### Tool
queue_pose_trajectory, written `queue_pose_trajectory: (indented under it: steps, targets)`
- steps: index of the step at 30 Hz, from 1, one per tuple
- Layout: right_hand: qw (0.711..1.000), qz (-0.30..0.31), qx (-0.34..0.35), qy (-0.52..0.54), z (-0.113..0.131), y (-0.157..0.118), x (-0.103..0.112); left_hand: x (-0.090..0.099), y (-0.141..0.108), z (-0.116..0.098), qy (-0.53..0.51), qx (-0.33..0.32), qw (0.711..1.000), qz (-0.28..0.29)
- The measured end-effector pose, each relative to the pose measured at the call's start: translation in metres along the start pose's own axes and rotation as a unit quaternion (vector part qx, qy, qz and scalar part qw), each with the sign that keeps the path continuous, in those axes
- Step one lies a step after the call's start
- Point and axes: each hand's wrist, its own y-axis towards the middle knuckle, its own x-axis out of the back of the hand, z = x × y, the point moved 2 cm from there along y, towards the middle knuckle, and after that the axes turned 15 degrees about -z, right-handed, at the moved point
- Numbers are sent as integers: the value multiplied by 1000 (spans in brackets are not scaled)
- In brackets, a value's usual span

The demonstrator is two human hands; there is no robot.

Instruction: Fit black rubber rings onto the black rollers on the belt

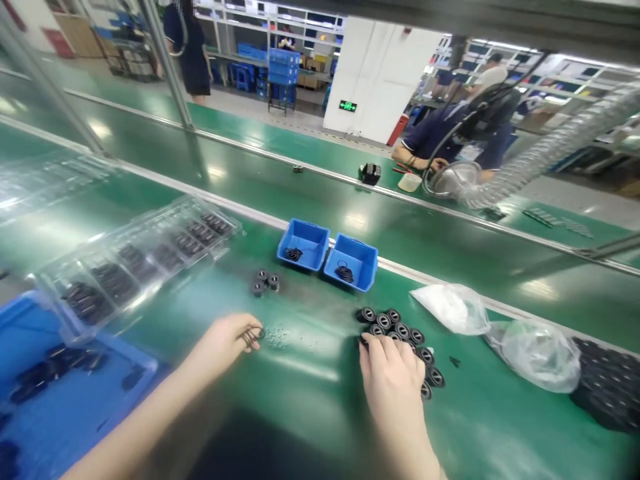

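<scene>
My left hand (239,335) is closed around a small dark part (260,333), with thin black rings by its fingers, beside a scatter of tiny clear pieces (277,337) on the green table (300,413). My right hand (393,367) reaches over the near left side of a group of round black parts (401,331); its fingertips are on a black part (364,339), partly hidden by the fingers. Several small black cylinders (273,282) stand behind my left hand. Two blue bins, a left one (311,259) and a right one (361,275), hold black rings.
A clear tray (150,267) of black parts and a large blue crate (120,400) lie left. Plastic bags (543,353) and a stack of black parts (610,383) are right. A metal rail (410,200) crosses behind; a person (460,133) sits beyond.
</scene>
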Motion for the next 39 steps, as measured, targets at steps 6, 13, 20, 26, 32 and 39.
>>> queue_pose_trajectory:
  steps: [6,13,20,26,32,39]
  targets:
    - [987,55,53,142,36,5,-11,-12,-2,0,-34,22,999,20]
    - [925,130,13,357,67,25,-7,-14,-10,-4,-49,7,999,5]
    - [822,204,-100,522,85,39,-8,-21,-22,-34,-76,-86,993,11]
    - [791,208,-201,539,66,41,-22,-20,-20,-34,-69,-93,993,-5]
    - [758,252,-280,532,55,29,-44,-21,-19,-26,56,-263,960,-81]
    - [769,257,-275,517,59,33,-46,-24,-24,-30,132,-414,895,-102]
